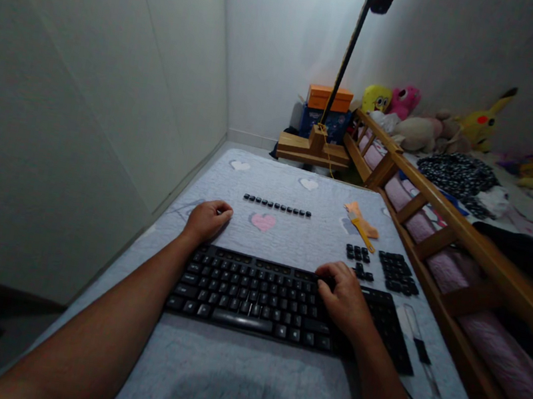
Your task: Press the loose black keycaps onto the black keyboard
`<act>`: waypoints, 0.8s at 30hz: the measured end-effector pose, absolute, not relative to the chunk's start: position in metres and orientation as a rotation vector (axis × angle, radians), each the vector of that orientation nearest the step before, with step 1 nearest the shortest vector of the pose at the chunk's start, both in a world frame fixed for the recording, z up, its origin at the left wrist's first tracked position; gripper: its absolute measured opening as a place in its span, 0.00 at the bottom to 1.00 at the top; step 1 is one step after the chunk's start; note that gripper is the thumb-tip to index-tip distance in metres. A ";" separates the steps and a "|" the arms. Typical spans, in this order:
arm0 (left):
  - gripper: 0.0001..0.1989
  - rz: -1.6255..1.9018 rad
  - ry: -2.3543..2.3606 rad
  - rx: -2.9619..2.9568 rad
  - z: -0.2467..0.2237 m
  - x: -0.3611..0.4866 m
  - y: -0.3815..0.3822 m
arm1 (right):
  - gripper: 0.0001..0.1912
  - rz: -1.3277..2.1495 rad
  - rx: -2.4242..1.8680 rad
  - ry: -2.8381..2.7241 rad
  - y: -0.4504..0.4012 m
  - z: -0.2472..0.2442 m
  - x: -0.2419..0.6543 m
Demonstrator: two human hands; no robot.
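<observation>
A black keyboard (251, 298) lies on the cloth-covered surface, with keycaps in its main block and bare spots along its top row and right-hand block. My left hand (209, 221) rests on the cloth just behind the keyboard's left end, fingers curled in and thumb against them. Whatever may be inside those fingers is hidden. Over the right part of the keyboard lies my right hand (343, 296), its bent fingers at the back edge and its thumb over the keys. Beyond the keyboard, a row of loose black keycaps (277, 205) runs to the right of my left hand.
More loose keycaps (395, 272) sit in groups at the right. Behind them is a yellow-handled brush (362, 231) on an orange cloth (367, 225). A wire keycap puller (421, 349) lies beside the keyboard. A wooden bed rail (430, 185) borders the right side; a cabinet (110, 100) stands left.
</observation>
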State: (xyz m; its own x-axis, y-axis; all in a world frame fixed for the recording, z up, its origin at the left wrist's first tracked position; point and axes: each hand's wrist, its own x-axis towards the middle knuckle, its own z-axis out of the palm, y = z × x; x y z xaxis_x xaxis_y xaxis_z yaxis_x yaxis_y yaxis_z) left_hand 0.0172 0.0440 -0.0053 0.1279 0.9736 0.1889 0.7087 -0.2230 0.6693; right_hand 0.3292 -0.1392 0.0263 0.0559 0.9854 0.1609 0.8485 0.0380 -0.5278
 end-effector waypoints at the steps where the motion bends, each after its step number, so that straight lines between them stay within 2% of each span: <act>1: 0.15 0.853 1.620 1.991 -0.005 0.017 0.044 | 0.07 0.366 -1.848 -1.830 -0.139 0.027 0.329; 18: 0.15 0.841 1.631 1.991 -0.004 0.018 0.043 | 0.04 0.407 -1.845 -1.807 -0.139 0.027 0.329; 24: 0.15 0.848 1.621 1.990 -0.004 0.017 0.043 | 0.07 0.416 -1.830 -1.802 -0.139 0.028 0.328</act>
State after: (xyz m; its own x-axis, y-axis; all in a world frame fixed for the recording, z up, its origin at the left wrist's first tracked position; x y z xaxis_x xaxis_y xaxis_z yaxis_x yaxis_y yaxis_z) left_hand 0.0170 0.0432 -0.0036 0.1275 0.9744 0.1851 0.7078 -0.2202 0.6712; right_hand 0.3279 -0.1395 0.0284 0.0611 0.9872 0.1470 0.8226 0.0336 -0.5676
